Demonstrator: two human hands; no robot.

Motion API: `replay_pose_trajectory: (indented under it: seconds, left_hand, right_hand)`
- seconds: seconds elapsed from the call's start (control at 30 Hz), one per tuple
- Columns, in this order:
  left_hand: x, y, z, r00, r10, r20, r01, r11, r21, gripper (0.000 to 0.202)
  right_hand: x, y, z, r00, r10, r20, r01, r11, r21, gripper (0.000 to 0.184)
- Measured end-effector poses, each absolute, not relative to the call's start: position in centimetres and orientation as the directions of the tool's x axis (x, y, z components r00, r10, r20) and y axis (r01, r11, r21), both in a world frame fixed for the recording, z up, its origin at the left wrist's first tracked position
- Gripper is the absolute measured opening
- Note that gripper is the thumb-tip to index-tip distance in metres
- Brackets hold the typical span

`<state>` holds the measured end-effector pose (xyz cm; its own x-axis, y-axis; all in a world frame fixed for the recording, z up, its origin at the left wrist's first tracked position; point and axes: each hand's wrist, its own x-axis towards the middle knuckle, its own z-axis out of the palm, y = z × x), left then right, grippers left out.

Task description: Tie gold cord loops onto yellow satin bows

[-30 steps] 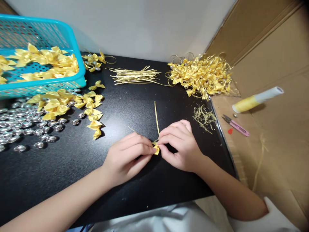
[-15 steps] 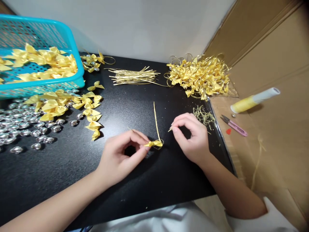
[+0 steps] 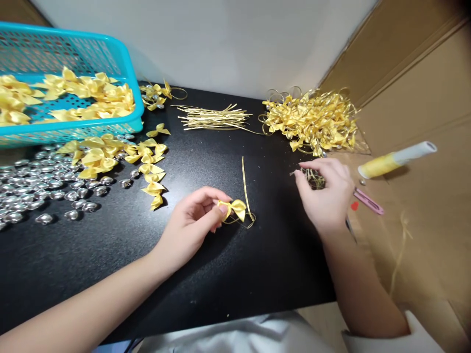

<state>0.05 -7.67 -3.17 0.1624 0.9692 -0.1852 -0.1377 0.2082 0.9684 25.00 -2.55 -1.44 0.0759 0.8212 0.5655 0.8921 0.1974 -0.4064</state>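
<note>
Head view | left hand (image 3: 191, 221): thumb and fingers pinch yellow bow (image 3: 240, 210), between centre and front edge of black desk (image 3: 221, 274) | gold strip (image 3: 245, 184): beside bow, toward rear edge | right hand (image 3: 328, 196): thumb and index tips narrowly spaced at wire clippings (image 3: 316, 181), near right edge; any grip: cannot tell

The left hand (image 3: 189, 228) and right hand (image 3: 327, 203) are bare, with creased pale clothing (image 3: 239, 334) below the desk (image 3: 279, 264) and a pale sleeve (image 3: 423, 333) to its right.
</note>
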Motion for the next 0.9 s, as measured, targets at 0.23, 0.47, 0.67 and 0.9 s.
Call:
replay_pose_trajectory:
  seconds: [0.23, 0.47, 0.67, 0.9]
  left_hand:
    - [0.5, -7.4, -2.4, 0.216, 0.954, -0.209, -0.187, 0.25, 0.95, 0.014]
    - [0.7, -7.9, -2.6, 0.309, 0.928, -0.207, -0.148, 0.262, 0.954, 0.016]
    - [0.6, -8.2, -2.6, 0.279, 0.949, -0.147, -0.098, 0.18, 0.979, 0.012]
    - [0.7, -7.9, -2.5, 0.237, 0.961, -0.146, -0.122, 0.178, 0.976, 0.01]
  right_hand:
    - [20.9, -5.4, -1.3, -0.345, 0.873, 0.345, 0.534, 0.485, -0.693, 0.007]
    - [19.6, -6.3, -1.9, -0.357, 0.901, 0.248, 0.374, 0.381, -0.846, 0.016]
    - [20.3, -5.9, -1.8, -0.226, 0.922, 0.315, 0.476, 0.386, -0.79, 0.02]
    - [23.2, -4.3, -2.0, 0.037, 0.941, 0.335, 0.504, 0.272, -0.819, 0.022]
